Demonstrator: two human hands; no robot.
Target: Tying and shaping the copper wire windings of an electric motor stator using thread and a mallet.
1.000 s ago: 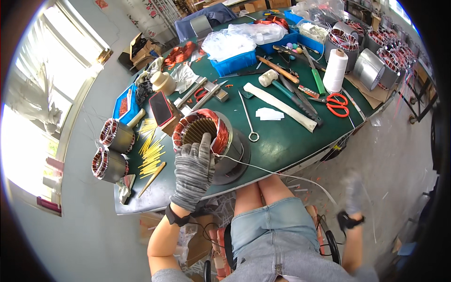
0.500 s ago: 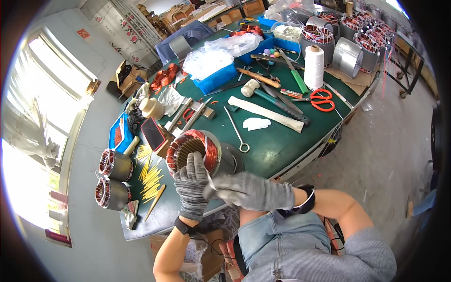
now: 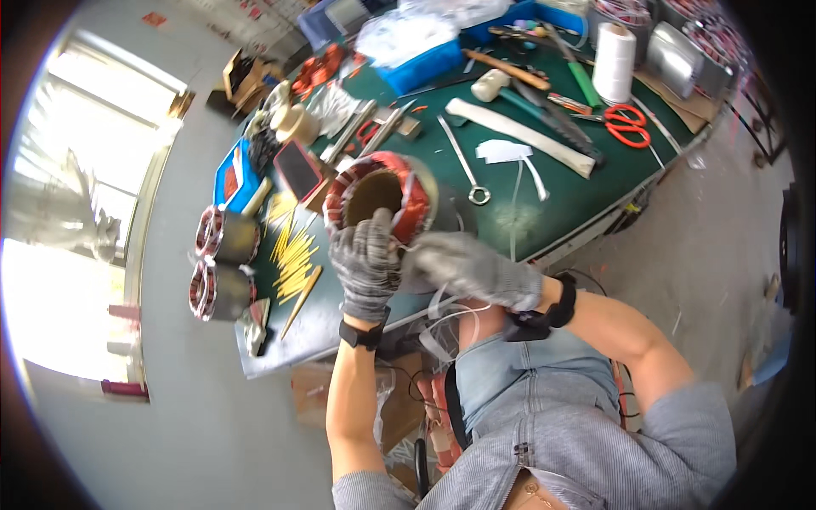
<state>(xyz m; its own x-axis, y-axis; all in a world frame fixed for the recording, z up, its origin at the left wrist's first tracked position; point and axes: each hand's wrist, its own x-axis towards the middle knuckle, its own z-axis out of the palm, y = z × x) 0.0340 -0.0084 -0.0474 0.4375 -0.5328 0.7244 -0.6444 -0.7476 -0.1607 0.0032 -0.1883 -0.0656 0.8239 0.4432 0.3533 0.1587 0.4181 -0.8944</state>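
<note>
Since half a second ago, the right hand (image 3: 467, 270) moves higher, up beside the fingers of the left hand (image 3: 367, 259), and loose loops of white cord (image 3: 436, 303) now show under it. Both gloved hands are at the near rim of the copper coil (image 3: 415, 200), on top of the metal cylinder (image 3: 440, 189), a little left of the frame's middle. Left fingers are bent over this rim, close together; whether they hold it or only rest, I cannot tell. Right fingers are blurred and partly hidden, so their grip I also cannot tell.

As I judge, the hanging loops could catch on the edge of the table (image 3: 569, 200) or tangle, because they are slack. A hard pull could also scratch the wire or tilt the cylinder.

At left, room is tight: the yellow sticks (image 3: 293, 263) and a red-edged screen (image 3: 299, 168) are near the cylinder. Toward the right of the frame, bare green tabletop reaches to the front edge, and beyond it open floor gives the right arm space.
</note>
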